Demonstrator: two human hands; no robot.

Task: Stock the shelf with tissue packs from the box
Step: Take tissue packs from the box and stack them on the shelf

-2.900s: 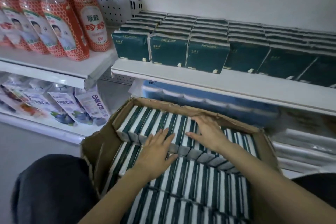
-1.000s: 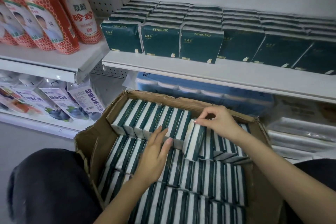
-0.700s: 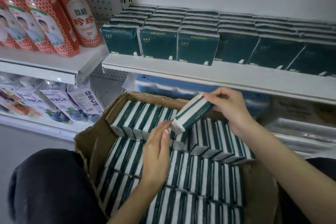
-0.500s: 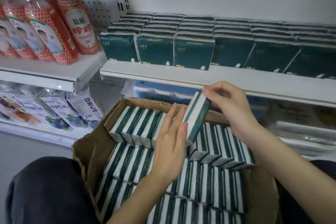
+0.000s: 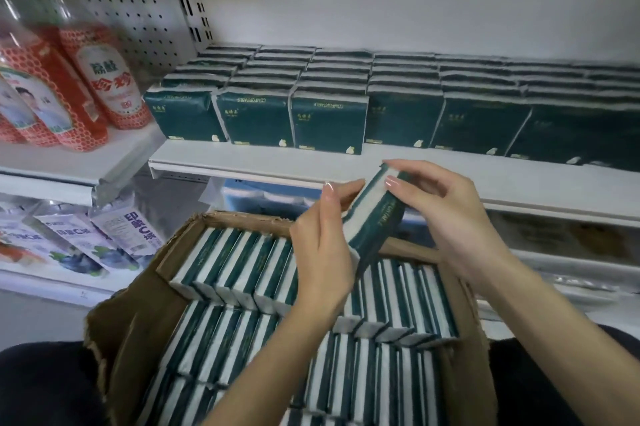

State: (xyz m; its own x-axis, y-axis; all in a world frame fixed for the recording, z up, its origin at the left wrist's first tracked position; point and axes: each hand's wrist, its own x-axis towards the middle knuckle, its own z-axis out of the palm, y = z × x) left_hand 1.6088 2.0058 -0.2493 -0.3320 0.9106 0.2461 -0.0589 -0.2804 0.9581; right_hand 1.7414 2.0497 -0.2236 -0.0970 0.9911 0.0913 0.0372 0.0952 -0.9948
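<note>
My right grip pinches the top end of one pack, thumb on the near white edge and fingers curled over the far side. My left grip lies flat and straight-fingered against the pack's left face, steadying it rather than clasping. The pack hangs tilted, its top leaning toward 1 o'clock, just above the box at 6 o'clock and just under the lip of the shelf at 12. To place it well, I judge I should turn it upright with a broad dark-green face to the front, like the shelf rows, and set it on the bare white strip before them. Then I would slide it back until it touches and its edges line up with its neighbours. It looks like soft tissue in thin glossy film, so I would hold it by the ends and not squeeze the middle, or it may dent and lean. It is a flat slab, green on the wide faces with a pale band along the narrow sides. In the box, the remaining packs stand on edge in tight rows, striped green and white from above. The box is brown cardboard with a ragged, torn rim that could snag the film, so I would lift clear of it. At 10 o'clock stand red-labelled clear bottles on a neighbouring shelf, and at 8 o'clock lie glossy pouches.
</note>
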